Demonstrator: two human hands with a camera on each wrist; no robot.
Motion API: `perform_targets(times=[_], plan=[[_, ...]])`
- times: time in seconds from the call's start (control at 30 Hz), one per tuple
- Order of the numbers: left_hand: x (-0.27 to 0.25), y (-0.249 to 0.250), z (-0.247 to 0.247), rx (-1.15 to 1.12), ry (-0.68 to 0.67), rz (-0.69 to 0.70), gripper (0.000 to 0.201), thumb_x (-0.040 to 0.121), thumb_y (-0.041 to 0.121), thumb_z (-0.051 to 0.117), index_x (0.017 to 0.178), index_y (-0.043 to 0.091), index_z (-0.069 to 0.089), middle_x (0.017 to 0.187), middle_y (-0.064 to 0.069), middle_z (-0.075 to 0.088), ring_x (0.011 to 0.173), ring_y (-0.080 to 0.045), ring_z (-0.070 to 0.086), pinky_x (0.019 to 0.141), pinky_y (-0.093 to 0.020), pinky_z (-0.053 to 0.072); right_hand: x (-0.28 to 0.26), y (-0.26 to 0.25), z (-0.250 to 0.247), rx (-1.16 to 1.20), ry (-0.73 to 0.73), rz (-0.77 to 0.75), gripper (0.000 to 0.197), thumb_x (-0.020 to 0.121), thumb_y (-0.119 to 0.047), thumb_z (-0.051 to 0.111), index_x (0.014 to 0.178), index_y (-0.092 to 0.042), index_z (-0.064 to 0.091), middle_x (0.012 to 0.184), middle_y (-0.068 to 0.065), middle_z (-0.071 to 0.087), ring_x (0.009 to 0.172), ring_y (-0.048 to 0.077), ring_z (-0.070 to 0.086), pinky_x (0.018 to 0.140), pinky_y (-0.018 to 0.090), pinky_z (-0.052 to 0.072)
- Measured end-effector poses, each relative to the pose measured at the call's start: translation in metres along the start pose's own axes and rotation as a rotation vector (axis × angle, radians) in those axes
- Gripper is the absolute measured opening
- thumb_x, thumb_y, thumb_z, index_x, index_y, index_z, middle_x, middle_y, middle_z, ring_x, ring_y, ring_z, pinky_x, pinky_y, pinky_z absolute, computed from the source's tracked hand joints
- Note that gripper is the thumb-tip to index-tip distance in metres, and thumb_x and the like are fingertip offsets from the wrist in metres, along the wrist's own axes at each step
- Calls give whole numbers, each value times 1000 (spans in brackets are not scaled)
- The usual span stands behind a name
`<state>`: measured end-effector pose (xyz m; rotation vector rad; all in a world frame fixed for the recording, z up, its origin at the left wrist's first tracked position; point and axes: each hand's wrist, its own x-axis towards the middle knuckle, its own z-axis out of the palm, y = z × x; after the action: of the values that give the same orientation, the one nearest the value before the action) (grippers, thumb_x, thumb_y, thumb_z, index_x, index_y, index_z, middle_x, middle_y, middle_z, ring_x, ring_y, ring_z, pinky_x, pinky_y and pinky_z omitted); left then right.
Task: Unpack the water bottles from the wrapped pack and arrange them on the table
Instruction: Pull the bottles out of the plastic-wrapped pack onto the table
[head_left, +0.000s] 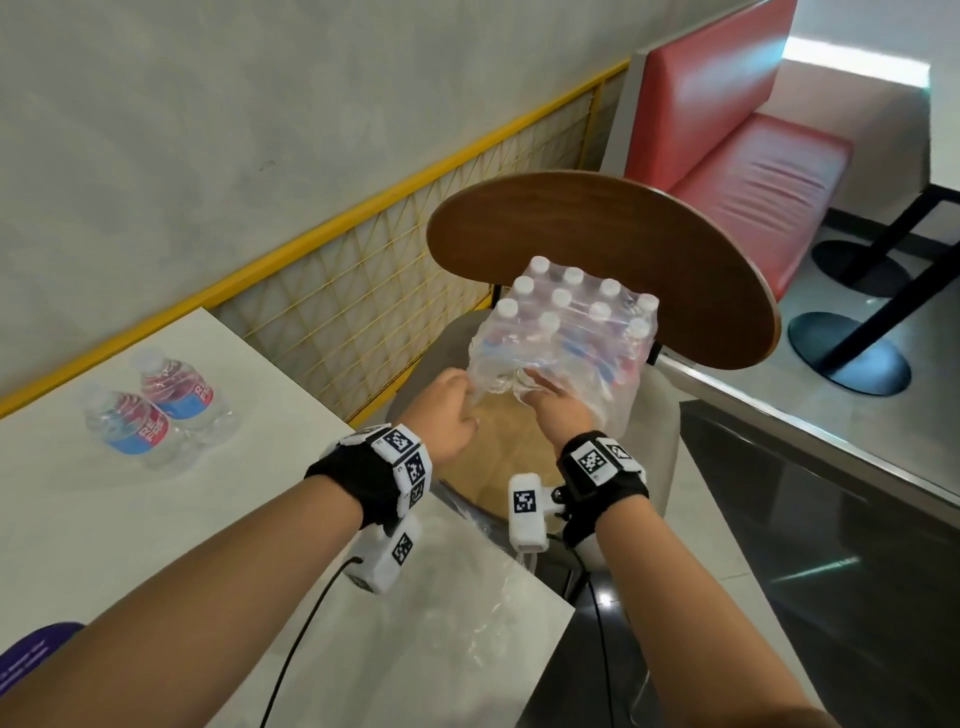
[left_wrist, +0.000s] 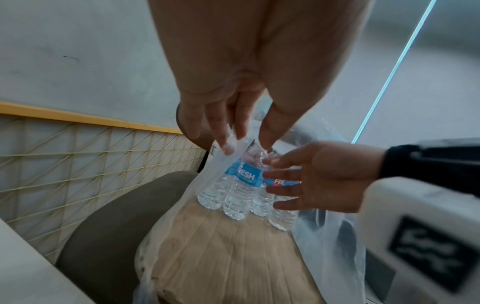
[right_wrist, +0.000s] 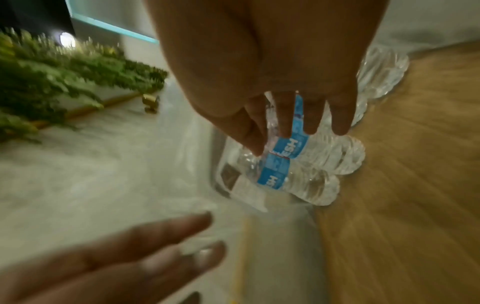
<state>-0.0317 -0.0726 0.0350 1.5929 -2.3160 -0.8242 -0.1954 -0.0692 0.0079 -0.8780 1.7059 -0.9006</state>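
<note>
While the white table (head_left: 78, 519) filled the lower left of my head view, its right-hand corner ended just short of the chair (head_left: 644, 239), whose round wooden back rose behind the seat. A yellow-framed mesh partition (head_left: 363, 291) closed off the far side along the wall, and dark floor (head_left: 831, 545) lay open to my right. On the chair seat stood the wrapped pack (head_left: 571, 332), white caps up, with its near end torn and loose film hanging off the seat edge toward me. Two bottles (head_left: 156, 410) lay on their sides on the table near its far edge, well apart from the pack and touching each other.

My left hand (head_left: 449, 410) reached into the pack's near-left corner; from the left wrist view its fingers (left_wrist: 223, 142) pinched a strip of the clear film beside a blue-labelled bottle (left_wrist: 240, 191). My right hand (head_left: 558, 402) sat at the pack's near face, its fingers (right_wrist: 314, 115) spread and only loosely bent against the bottles, gripping nothing that I could make out.
</note>
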Motion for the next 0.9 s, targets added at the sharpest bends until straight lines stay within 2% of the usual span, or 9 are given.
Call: perform_targets(times=[0.07,0.13,0.27,0.43,0.5,0.6,0.73,0.8,0.9], plan=[[-3,-5,-3,-39,23,-9,39,90,16,60,126,5,49,134,-6,43,119,-21,51,104,-33,40,7,-3,2,-154,-39,163,57,91,-48,49,141,-22,42,145,8,44,127,28,47,97,36,41],[-6,-12,-5,-38,25,-4,38,89,15,60,124,5,50,132,-6,43,118,-21,51,104,-33,40,9,-10,0,-201,15,141,66,90,-54,46,147,-25,31,145,8,43,123,28,50,85,32,42],[-13,-23,-7,-39,25,31,38,88,5,57,125,4,50,133,-5,43,121,-19,48,106,-28,36,7,-16,-15,-437,81,8,83,86,-25,63,152,-28,12,157,11,21,136,29,38,106,37,37],[-15,-22,-4,-44,1,34,49,85,2,57,133,4,46,138,-4,39,127,-17,45,110,-27,34,1,-20,-13,-699,-72,-76,84,88,-22,63,152,-27,9,153,11,29,133,31,41,101,39,45],[-16,-25,-2,-53,-9,-4,58,83,3,59,138,8,41,142,-3,31,130,-18,40,109,-26,33,-1,-22,-1,-536,-75,-70,69,94,-22,55,151,-21,15,149,12,37,128,31,46,93,38,49],[-20,-33,4,-75,-49,-95,75,77,10,71,142,23,36,148,-4,14,138,-24,27,110,-31,32,-9,-8,10,-491,-101,-48,45,101,-20,41,143,-5,35,148,9,37,136,25,36,107,28,30],[-34,-32,17,-59,-80,-107,90,59,39,85,137,38,39,135,0,15,131,-26,27,109,-36,37,-39,8,14,-252,-6,15,27,99,-20,45,125,-17,53,128,12,55,123,29,52,106,36,39],[-42,-27,23,-96,-45,-104,93,53,44,86,134,38,40,122,1,23,120,-20,36,104,-32,40,-61,2,13,-6,-80,-62,10,93,-30,58,90,-22,61,93,3,66,94,21,67,84,38,57],[-49,-24,23,-250,-104,-151,82,59,31,86,129,31,43,121,1,46,109,-17,55,95,-30,48,-73,3,10,204,-339,-118,19,91,-23,60,109,-16,59,88,-6,68,77,4,69,66,29,59]])
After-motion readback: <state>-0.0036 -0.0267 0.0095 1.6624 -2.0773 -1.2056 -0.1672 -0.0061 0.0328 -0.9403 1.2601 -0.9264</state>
